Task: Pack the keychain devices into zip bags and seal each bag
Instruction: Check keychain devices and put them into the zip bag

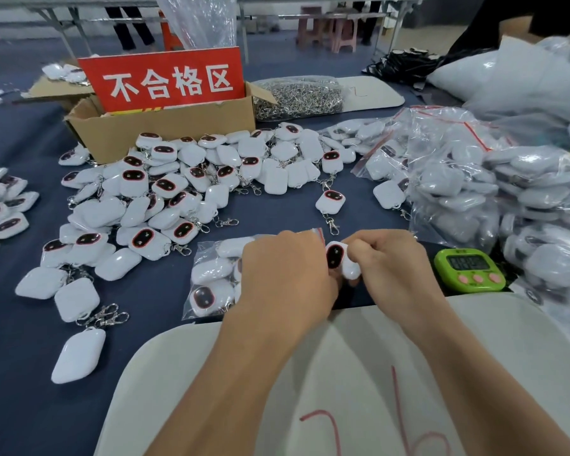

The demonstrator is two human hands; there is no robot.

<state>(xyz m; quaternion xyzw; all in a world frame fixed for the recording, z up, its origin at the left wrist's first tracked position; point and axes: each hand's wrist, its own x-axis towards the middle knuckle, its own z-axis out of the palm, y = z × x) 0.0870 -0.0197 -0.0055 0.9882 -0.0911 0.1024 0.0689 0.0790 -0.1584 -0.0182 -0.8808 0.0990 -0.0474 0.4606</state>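
Head view.

The left hand (287,274) is lying over the right end of the zip bag (211,278). Its grip is curling down on the bag's mouth and holding it; the fingertips themselves are hidden under the hand. The bag is lying flat on the blue-covered bench (30,357), near the front edge, and is already holding several white devices.

The right hand (392,268) is meeting the left at the bag's mouth. Its grip is closing tight, thumb against fingers, on one keychain device (335,258), which is showing its dark oval face between the two hands.

A pile of loose devices (178,182) is spreading across the bench behind and to the left of the bag, with clasps trailing out. Behind the pile a cardboard box (165,126) is carrying a red sign (165,79).

A green timer (469,269) is sitting just right of the right hand. Packed bags (474,179) are stacking up along the right side. A bag of metal clasps (300,97) is lying behind the box's right corner.

A white sheet (343,373) with red marks is lying under the forearms.
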